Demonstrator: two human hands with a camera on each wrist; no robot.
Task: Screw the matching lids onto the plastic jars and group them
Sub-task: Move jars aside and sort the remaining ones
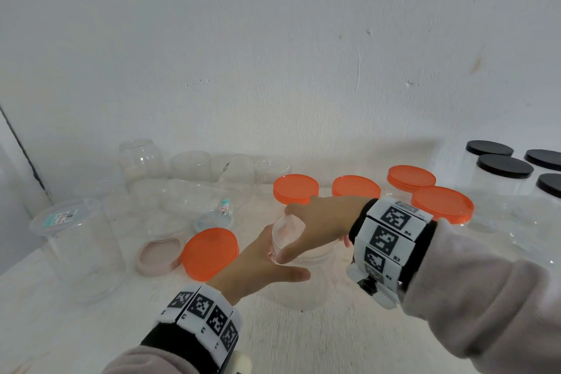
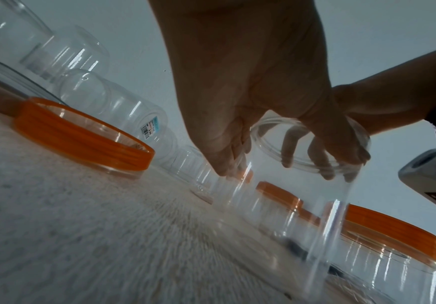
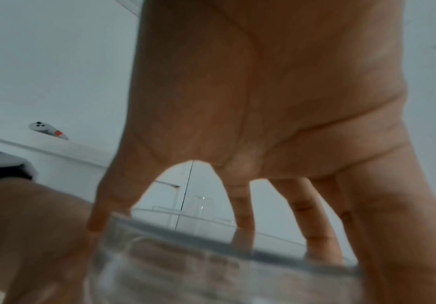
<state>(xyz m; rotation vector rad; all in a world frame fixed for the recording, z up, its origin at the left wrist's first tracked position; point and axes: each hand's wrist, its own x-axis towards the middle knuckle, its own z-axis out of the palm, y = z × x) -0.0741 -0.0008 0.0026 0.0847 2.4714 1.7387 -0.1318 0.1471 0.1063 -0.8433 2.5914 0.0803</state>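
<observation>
A clear lidless plastic jar (image 1: pixel 303 285) stands upright at the table's middle. My right hand (image 1: pixel 287 234) reaches over its mouth from the right and grips the rim, thumb on the near side and fingers on the far side; the right wrist view shows the fingers (image 3: pixel 242 218) straddling the rim (image 3: pixel 211 257). My left hand (image 1: pixel 273 261) cups the jar's left side, thumb along the front. In the left wrist view its fingertips (image 2: pixel 229 164) touch the jar wall (image 2: pixel 289 205). A loose orange lid (image 1: pixel 211 253) lies left of the jar, tilted against a pink lid (image 1: pixel 158 258).
Several orange-lidded jars (image 1: pixel 442 205) stand behind my right wrist, and several black-lidded jars (image 1: pixel 504 165) at the back right. Several lidless clear jars (image 1: pixel 85 249) stand or lie at the left and back left. The white table (image 1: pixel 303 343) ends at the wall.
</observation>
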